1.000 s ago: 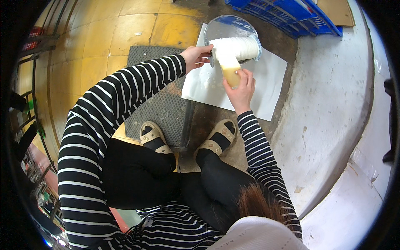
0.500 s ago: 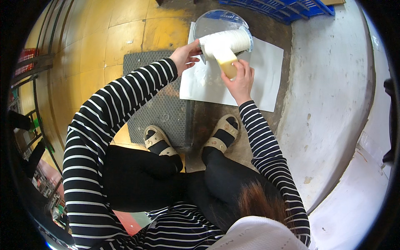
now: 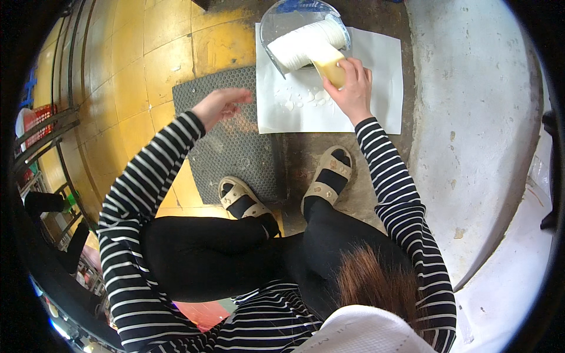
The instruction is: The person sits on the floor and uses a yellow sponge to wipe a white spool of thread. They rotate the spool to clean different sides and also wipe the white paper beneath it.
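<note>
A thick white roll (image 3: 297,48) with a finely ribbed surface lies aslant over a round, see-through piece (image 3: 272,25) with blue on its far edge. I cannot tell how the two join. My right hand (image 3: 355,88) grips a pale yellow sponge (image 3: 331,69), its far end against the roll's right part. To the left, my left hand (image 3: 222,107) hovers above the dark mat, apart from the roll, fingers loosely stretched and holding nothing. Beneath the roll is a white sheet (image 3: 376,76), marked with whitish wet drops (image 3: 321,97) on the near side of the roll.
A dark textured mat (image 3: 235,153) lies left of the sheet, over yellow tiles (image 3: 129,76). My sandalled feet (image 3: 329,176) are close to the sheet's near edge. A pale wall (image 3: 465,117) rises on the right. Metal racks (image 3: 47,135) and a red basket (image 3: 38,120) stand at far left.
My left hand has let go of the roll's left end and drawn back to the left. The sponge in my right hand is still at the roll. The view has shifted slightly.
</note>
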Motion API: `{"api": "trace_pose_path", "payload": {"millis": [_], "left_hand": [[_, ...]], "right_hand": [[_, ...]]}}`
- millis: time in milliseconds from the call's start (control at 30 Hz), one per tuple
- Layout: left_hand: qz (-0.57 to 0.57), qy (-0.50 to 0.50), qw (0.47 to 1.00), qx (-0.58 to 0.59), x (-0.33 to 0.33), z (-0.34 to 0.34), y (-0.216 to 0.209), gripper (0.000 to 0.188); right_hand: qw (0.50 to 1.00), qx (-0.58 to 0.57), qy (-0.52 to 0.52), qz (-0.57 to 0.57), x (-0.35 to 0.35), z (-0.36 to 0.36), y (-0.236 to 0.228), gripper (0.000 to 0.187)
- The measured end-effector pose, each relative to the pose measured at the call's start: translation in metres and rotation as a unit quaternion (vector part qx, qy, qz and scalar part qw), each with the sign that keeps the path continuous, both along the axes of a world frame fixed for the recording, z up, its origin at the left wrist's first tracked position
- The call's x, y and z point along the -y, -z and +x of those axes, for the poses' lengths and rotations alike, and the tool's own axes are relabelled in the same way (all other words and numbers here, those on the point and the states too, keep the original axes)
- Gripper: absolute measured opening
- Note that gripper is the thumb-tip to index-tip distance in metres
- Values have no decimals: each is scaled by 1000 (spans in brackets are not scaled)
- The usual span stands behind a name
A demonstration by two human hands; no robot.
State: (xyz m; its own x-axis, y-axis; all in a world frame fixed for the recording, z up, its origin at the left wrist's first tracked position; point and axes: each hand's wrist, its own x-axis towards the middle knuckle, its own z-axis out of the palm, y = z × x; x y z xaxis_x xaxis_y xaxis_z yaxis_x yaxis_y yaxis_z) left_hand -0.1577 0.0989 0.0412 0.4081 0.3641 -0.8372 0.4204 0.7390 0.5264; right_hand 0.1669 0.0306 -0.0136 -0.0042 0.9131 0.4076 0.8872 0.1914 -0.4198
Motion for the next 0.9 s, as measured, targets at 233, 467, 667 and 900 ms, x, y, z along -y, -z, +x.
{"api": "trace_pose_path", "payload": {"millis": [233, 467, 667, 900], "left_hand": [[-142, -68, 985, 66, 116, -90, 35, 21], [-49, 341, 933, -106, 274, -101, 68, 22], [-85, 369, 925, -33, 265, -107, 79, 29], [-140, 336, 931, 0, 257, -109, 80, 31]], "right_hand": [[997, 18, -1, 68, -6, 20, -4, 45], [998, 7, 46, -42, -4, 12, -7, 44], [999, 16, 28, 36, -10, 22, -12, 41], [998, 5, 57, 2, -8, 14, -12, 40]]}}
